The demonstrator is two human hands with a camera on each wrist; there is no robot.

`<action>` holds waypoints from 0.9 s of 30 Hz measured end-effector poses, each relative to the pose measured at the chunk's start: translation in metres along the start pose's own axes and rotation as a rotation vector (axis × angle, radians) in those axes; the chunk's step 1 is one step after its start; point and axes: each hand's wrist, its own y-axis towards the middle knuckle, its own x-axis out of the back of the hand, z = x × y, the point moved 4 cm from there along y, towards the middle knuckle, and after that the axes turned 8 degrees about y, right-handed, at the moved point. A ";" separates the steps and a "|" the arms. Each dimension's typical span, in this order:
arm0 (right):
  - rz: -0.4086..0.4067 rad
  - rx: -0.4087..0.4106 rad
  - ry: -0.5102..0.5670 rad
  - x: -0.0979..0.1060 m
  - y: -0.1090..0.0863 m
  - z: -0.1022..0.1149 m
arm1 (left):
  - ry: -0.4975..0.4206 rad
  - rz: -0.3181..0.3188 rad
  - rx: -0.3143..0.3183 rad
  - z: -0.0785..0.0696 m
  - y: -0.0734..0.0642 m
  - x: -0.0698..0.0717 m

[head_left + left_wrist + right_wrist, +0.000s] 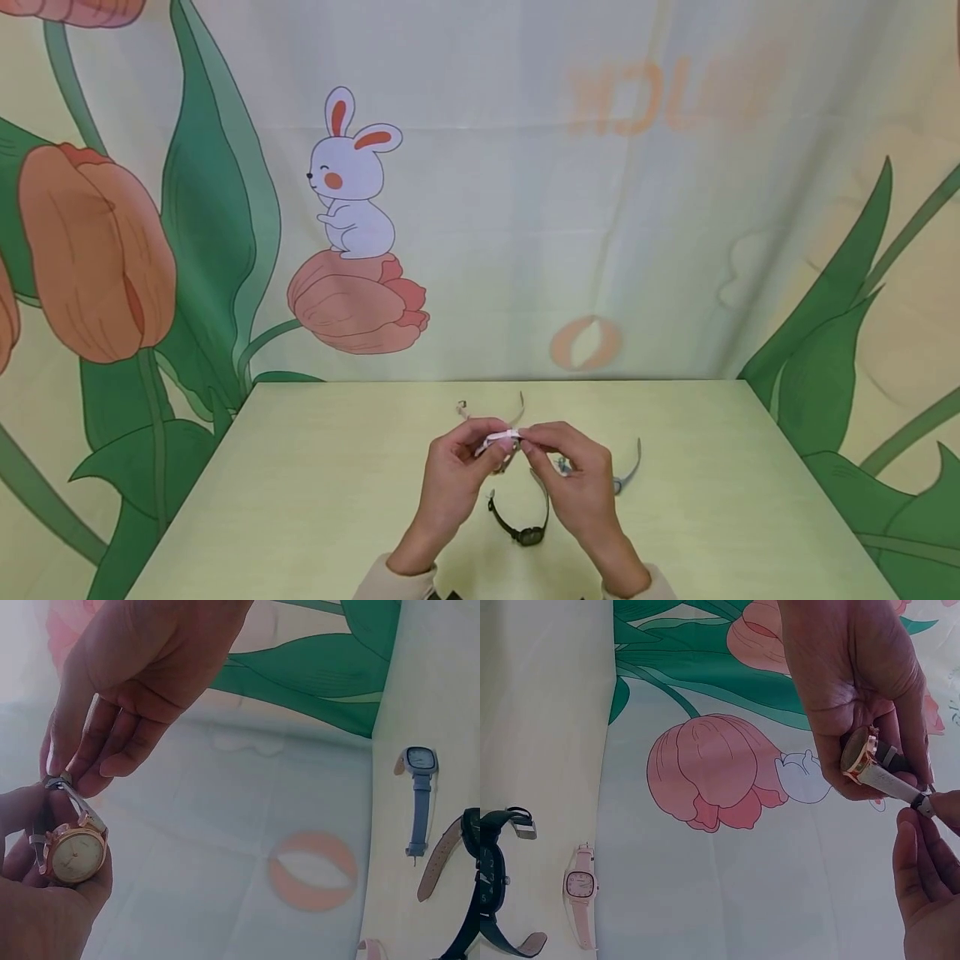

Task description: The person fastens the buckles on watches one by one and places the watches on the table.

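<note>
Both hands hold a wristwatch (504, 435) up above the table, in front of my body. Its round, rose-gold case (78, 856) with a pale dial shows in the left wrist view, and its strap is whitish on the outer side. My left hand (453, 473) grips it near the case, fingers curled behind it. With thumb and fingertips, my right hand (579, 477) pinches the strap end near the buckle (924, 804). The strap bends into a loop between the hands. Part of the case is hidden by the left fingers in the right wrist view.
On the pale table (315, 500) lies a black watch (530, 536) below the hands. A blue-grey watch (420, 761) is to the right, partly behind the right hand in the head view. Further back is a pink watch (581, 885). A printed cloth (480, 250) hangs behind the table.
</note>
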 end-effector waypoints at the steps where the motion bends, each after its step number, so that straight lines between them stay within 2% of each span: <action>1: 0.001 -0.011 0.003 0.000 0.000 0.000 | 0.001 -0.003 0.000 0.000 0.000 0.000; 6: 0.001 -0.058 0.039 -0.001 0.000 -0.001 | 0.006 -0.011 -0.001 0.001 0.001 0.000; 15: 0.006 0.033 0.008 0.000 0.002 -0.001 | 0.012 0.002 -0.012 0.002 0.002 -0.001; 20: 0.012 0.060 -0.034 -0.003 0.006 0.013 | 0.022 -0.006 -0.014 0.002 0.002 -0.001; 27: 0.026 0.017 -0.010 -0.006 0.011 0.028 | 0.016 -0.014 0.002 0.001 0.001 0.001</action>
